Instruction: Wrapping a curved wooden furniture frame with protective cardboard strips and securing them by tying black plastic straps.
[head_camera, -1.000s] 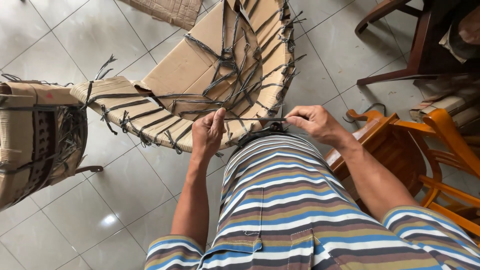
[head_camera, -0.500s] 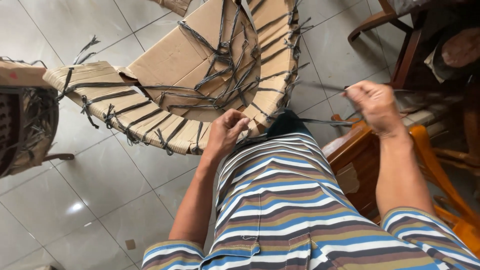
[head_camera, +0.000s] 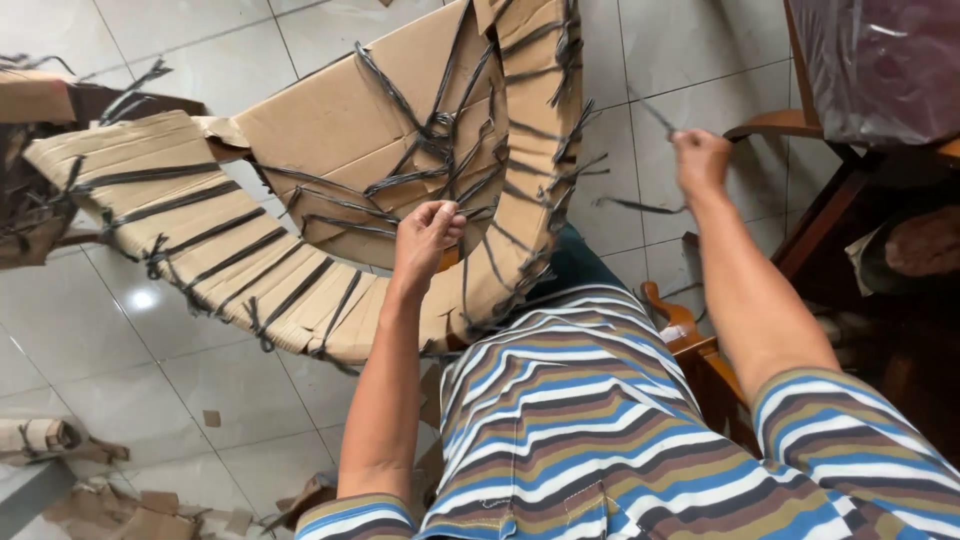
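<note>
A curved piece wrapped in brown cardboard (head_camera: 330, 150) and bound with many dark plastic straps leans against my lap. My left hand (head_camera: 425, 238) rests on its near edge, fingers curled against the cardboard and the straps there. My right hand (head_camera: 700, 160) is raised out to the right, closed on a thin dark strap (head_camera: 655, 115) that pokes up from the fist; another strap end (head_camera: 640, 207) trails back toward the cardboard edge. I wear a striped shirt.
A second cardboard-wrapped piece (head_camera: 30, 170) stands at the left edge. Wooden chairs (head_camera: 800, 200) crowd the right side, one under a dark plastic cover (head_camera: 880, 60). Cardboard scraps (head_camera: 110, 505) lie on the white tile floor at bottom left.
My right hand has pulled the strap from in front of my chest out and up to the right. My left hand has moved from pinching the strap to pressing on the cardboard edge.
</note>
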